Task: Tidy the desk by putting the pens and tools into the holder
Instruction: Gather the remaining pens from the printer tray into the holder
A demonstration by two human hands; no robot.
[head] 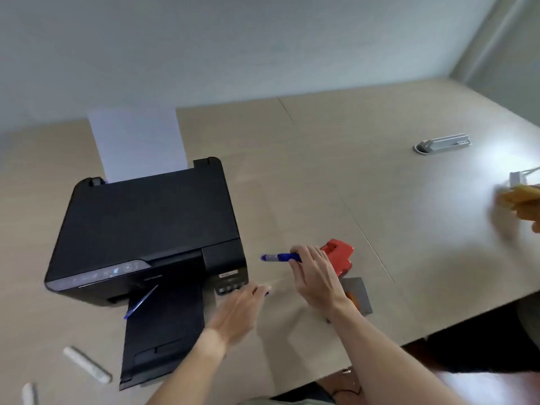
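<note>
Right grip (314, 276) clenched on a blue marker (280, 257), tip pointing at the printer (146, 238), red tool (339, 258) just behind my knuckles. Left grip (242, 309) flat and loose above the desk (394, 229) by the printer's front right corner, something blue at the fingertips, too blurred to tell if held. A blue pen (140, 302) lies on the printer's output tray; two white markers (87, 365) on the desk off its front left.

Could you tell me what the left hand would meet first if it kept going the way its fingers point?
Probably bare desk: the left hand points up and right, passing just below the blue marker; depth is unclear.
</note>
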